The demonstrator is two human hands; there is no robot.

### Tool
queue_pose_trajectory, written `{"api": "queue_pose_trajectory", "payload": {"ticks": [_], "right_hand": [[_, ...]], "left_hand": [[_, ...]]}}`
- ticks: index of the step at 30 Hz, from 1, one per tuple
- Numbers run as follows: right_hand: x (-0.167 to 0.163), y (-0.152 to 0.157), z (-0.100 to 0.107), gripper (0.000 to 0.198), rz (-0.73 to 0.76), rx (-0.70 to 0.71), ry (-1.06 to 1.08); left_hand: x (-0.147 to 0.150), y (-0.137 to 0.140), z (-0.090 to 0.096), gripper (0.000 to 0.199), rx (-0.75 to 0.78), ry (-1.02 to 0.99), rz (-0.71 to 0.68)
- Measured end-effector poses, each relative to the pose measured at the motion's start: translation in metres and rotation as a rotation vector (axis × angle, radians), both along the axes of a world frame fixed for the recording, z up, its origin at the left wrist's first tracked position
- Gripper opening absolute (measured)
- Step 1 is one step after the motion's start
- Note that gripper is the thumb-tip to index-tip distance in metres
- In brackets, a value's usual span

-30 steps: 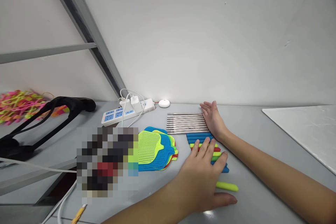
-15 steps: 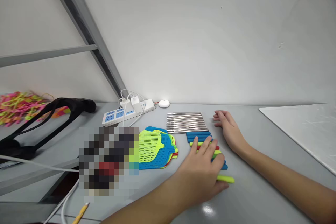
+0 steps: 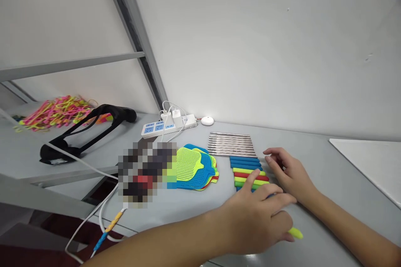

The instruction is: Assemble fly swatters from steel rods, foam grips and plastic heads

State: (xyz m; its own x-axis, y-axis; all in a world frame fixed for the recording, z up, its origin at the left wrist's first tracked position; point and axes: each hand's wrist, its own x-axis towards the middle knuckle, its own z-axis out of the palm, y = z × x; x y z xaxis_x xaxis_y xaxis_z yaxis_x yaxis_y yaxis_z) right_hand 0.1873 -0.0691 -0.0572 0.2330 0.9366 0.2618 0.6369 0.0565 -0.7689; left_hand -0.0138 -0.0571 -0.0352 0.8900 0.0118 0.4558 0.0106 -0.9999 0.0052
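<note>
My left hand (image 3: 260, 217) reaches across the front of a row of coloured plastic handles. Its lower fingers and thumb close on a yellow-green handle (image 3: 295, 232), whose end sticks out past them; the index finger is stretched over the row. Blue handles (image 3: 246, 162) lie at the back of that row, with a red handle (image 3: 250, 176) and green ones nearer me. My right hand (image 3: 290, 173) rests at the row's right ends, fingers loosely bent and apart, holding nothing visible. Silvery metal rods (image 3: 231, 144) lie side by side just behind the handles.
Perforated fly swatter heads (image 3: 186, 166), yellow-green and blue, are stacked left of the handles. A power strip (image 3: 169, 126), white cables, a black frame-like object (image 3: 87, 133) and a colourful pile (image 3: 62, 112) are further left. A white board (image 3: 369, 162) lies at right.
The view has swung left. My left hand has moved toward me and right, taking the yellow-green handle along. My right hand has come nearer the row's ends.
</note>
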Motion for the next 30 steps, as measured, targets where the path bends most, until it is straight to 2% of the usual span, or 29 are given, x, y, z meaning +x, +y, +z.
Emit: {"api": "queue_pose_trajectory", "payload": {"ticks": [4,7,9,12,14,18,21,26,30], "right_hand": [[0.002,-0.004,0.001,0.024,-0.054,0.075,-0.035],[0.003,-0.004,0.003,0.023,-0.067,0.087,-0.028],[0.001,-0.005,0.003,0.022,-0.058,0.087,-0.027],[0.000,-0.007,0.003,0.021,-0.039,0.091,-0.063],[0.000,-0.008,0.002,0.021,-0.028,0.094,-0.095],[0.000,0.000,0.003,0.022,-0.007,0.084,-0.168],[-0.007,0.021,0.011,0.022,0.040,0.056,-0.263],[-0.030,0.092,0.030,0.029,0.168,0.000,-0.532],[-0.044,0.153,0.030,0.026,0.232,-0.036,-0.585]], "left_hand": [[0.001,-0.003,0.001,0.025,-0.350,-0.163,-0.050],[-0.003,-0.003,0.003,0.026,-0.587,-0.353,0.001],[-0.006,-0.001,0.007,0.027,-0.731,-0.399,0.031],[-0.008,0.003,0.012,0.020,-0.894,-0.423,0.008],[-0.008,0.007,0.013,0.025,-0.951,-0.472,-0.005],[-0.009,0.011,0.008,0.041,-1.027,-0.539,-0.016],[-0.010,0.013,0.005,0.044,-1.036,-0.568,-0.042],[-0.007,0.009,0.004,0.037,-0.900,-0.574,-0.047],[-0.001,0.005,-0.003,0.038,-0.707,-0.517,-0.083]]}}
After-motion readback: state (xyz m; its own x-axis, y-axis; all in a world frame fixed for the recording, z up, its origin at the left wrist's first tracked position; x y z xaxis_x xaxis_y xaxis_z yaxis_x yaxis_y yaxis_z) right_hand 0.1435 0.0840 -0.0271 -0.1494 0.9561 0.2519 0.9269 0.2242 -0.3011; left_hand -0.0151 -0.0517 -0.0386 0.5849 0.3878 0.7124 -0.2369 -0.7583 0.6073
